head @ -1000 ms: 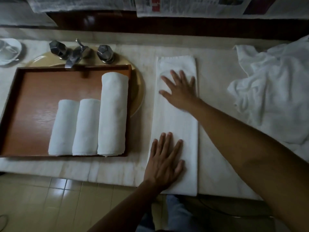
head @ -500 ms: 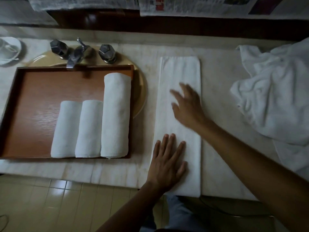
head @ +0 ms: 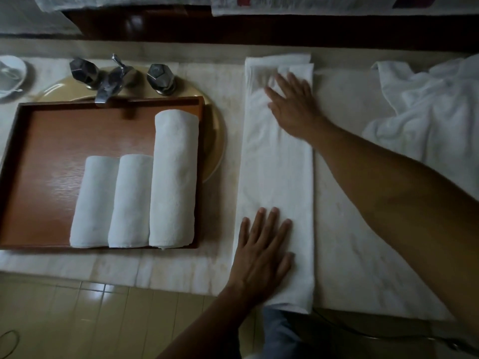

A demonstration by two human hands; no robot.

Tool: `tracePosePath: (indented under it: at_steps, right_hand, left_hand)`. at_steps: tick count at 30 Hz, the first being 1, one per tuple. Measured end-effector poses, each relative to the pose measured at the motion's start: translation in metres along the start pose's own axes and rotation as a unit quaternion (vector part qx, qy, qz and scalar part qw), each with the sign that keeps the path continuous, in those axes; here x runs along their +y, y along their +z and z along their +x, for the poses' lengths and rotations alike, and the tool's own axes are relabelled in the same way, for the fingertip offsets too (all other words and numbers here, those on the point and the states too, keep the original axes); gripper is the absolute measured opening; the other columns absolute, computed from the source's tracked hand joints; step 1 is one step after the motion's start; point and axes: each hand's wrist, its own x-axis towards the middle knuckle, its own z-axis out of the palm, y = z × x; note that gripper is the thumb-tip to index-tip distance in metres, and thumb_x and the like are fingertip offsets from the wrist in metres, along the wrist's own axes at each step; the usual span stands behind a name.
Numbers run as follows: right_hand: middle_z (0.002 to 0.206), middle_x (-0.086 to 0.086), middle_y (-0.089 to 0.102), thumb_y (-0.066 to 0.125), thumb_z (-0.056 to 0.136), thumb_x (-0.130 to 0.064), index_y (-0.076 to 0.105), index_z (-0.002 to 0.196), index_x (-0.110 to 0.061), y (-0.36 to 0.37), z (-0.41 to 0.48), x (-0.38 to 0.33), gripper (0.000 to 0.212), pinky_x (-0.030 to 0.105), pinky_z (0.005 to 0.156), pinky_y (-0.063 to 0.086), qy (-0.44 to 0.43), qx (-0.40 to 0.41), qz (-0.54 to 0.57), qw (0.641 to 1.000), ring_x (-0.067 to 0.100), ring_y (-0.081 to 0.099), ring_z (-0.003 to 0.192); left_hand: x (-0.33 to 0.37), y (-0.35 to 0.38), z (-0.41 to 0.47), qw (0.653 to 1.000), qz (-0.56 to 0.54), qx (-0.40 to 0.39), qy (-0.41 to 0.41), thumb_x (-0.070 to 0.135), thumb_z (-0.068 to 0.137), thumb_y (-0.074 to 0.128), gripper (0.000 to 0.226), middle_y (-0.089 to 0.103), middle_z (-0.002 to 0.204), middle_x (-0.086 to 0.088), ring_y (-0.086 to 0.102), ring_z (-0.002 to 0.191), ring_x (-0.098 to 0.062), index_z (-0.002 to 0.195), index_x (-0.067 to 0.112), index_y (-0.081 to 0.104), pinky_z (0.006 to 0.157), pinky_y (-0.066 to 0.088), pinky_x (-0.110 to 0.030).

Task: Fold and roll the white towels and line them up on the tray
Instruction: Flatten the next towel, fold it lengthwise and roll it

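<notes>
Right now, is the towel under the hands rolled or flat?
Flat: the towel is a long folded strip beneath the left hand and right hand.

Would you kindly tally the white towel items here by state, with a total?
Rolled towels on the tray: 3
Flat folded towel: 1
Loose towel heap, count within unclear: 1
Total: 5

Count: 3 rolled towels: left short roll [head: 94, 202], middle short roll [head: 131, 200], long roll [head: 175, 177]. 1 flat folded towel [head: 277, 172]. 1 tray [head: 51, 141]. 1 loose towel heap [head: 425, 112], pieces not separable. 2 tap handles: left tap handle [head: 81, 71], right tap handle [head: 160, 79]. 1 spout [head: 108, 86]. 2 hands: left hand [head: 261, 257], right hand [head: 293, 104].
</notes>
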Motion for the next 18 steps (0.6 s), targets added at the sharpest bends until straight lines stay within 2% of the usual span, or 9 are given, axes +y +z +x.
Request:
tracePosePath:
  at_steps: [3,6,9,12,18]
  right_hand:
    - [0.171,0.012,0.011,0.041,0.107,-0.045,0.031,0.16,-0.027,-0.011,-0.018,-0.02,0.057,0.06,0.124,0.012,0.021,0.009,0.034,0.999,0.037,0.006,0.157]
    - [0.166,0.013,0.029,0.048,0.1,-0.048,0.044,0.155,-0.027,-0.002,-0.085,-0.055,0.059,0.058,0.12,0.025,-0.059,0.051,0.086,0.993,0.037,0.025,0.153]
    - [0.167,0.007,0.029,0.041,0.1,-0.056,0.042,0.155,-0.032,0.012,-0.129,-0.064,0.06,0.059,0.12,0.022,-0.134,-0.005,0.054,0.989,0.032,0.025,0.154]
    - [0.171,0.0,0.019,0.027,0.102,-0.06,0.028,0.16,-0.037,0.009,-0.091,-0.048,0.063,0.059,0.123,0.016,-0.095,-0.031,0.036,0.994,0.027,0.016,0.157]
    - [0.172,-0.008,0.009,0.017,0.104,-0.06,0.015,0.161,-0.041,-0.002,-0.002,-0.027,0.061,0.059,0.124,0.007,0.014,-0.049,0.058,0.997,0.02,0.005,0.159]
  left_hand:
    - [-0.007,-0.005,0.01,1.0,0.013,0.001,0.022,0.058,0.105,0.037,0.072,-0.002,0.174,-0.002,-0.007,0.16,-0.027,0.166,0.03,0.011,0.127,0.005,-0.056]
    - [-0.008,-0.007,0.01,1.0,0.002,0.0,0.028,0.057,0.106,0.037,0.071,-0.001,0.174,-0.002,-0.005,0.16,-0.027,0.166,0.029,0.012,0.127,0.008,-0.057]
    - [-0.007,-0.006,0.009,1.0,0.009,0.0,0.026,0.058,0.106,0.033,0.07,-0.003,0.174,-0.002,-0.007,0.16,-0.026,0.166,0.03,0.01,0.126,0.008,-0.058]
    - [-0.007,-0.005,0.009,1.0,0.021,-0.003,0.017,0.059,0.107,0.03,0.07,-0.006,0.174,-0.001,-0.009,0.16,-0.025,0.166,0.031,0.006,0.126,0.005,-0.056]
    - [-0.008,-0.003,0.01,1.0,0.024,0.006,0.01,0.061,0.106,0.033,0.071,-0.008,0.174,0.001,-0.011,0.159,-0.023,0.166,0.033,0.005,0.128,0.0,-0.053]
